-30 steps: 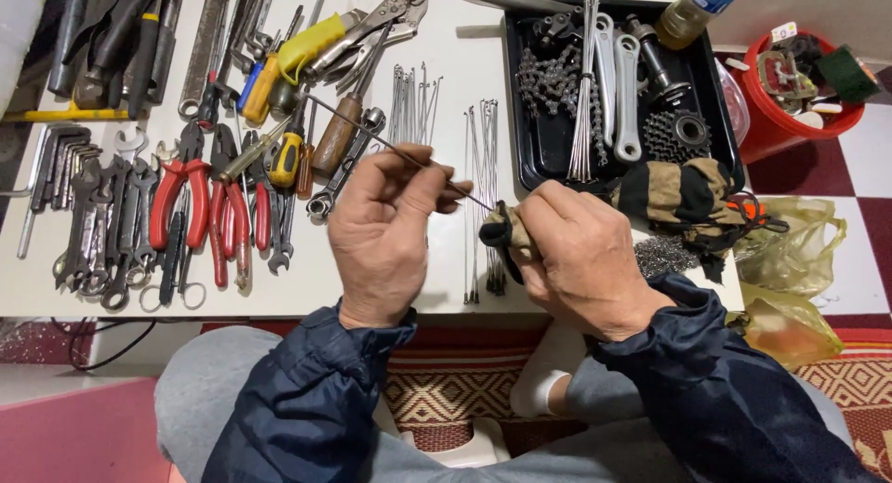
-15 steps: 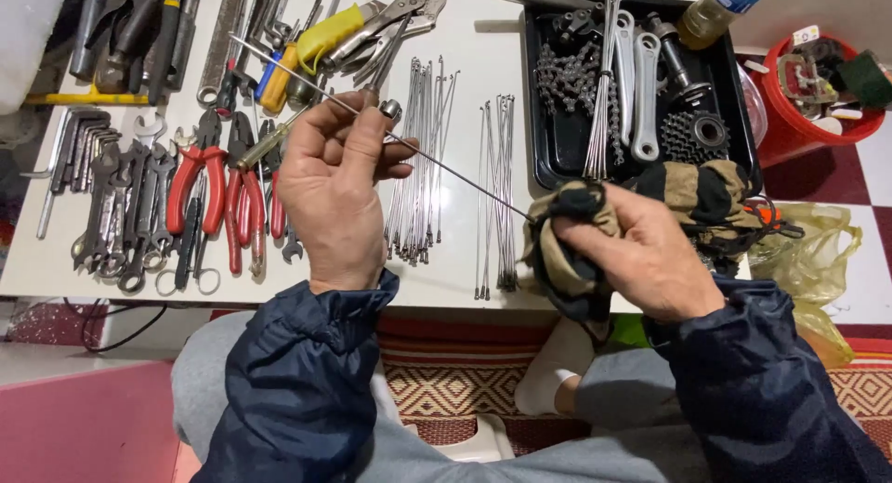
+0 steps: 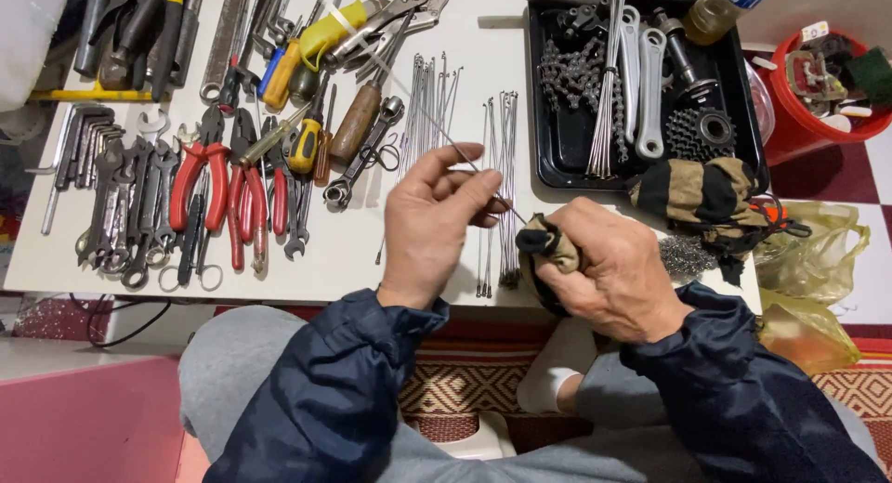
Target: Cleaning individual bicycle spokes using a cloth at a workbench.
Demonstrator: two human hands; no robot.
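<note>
Spoke pinched by left hand | right hand clenches rag, hiding spoke's end

The right hand has slid the rag along the spoke.

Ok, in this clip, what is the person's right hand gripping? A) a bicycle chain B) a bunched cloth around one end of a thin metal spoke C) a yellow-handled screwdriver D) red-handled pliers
B: the right hand is closed on a bunched cloth at one end of the thin spoke, which the left hand pinches further along.
</note>
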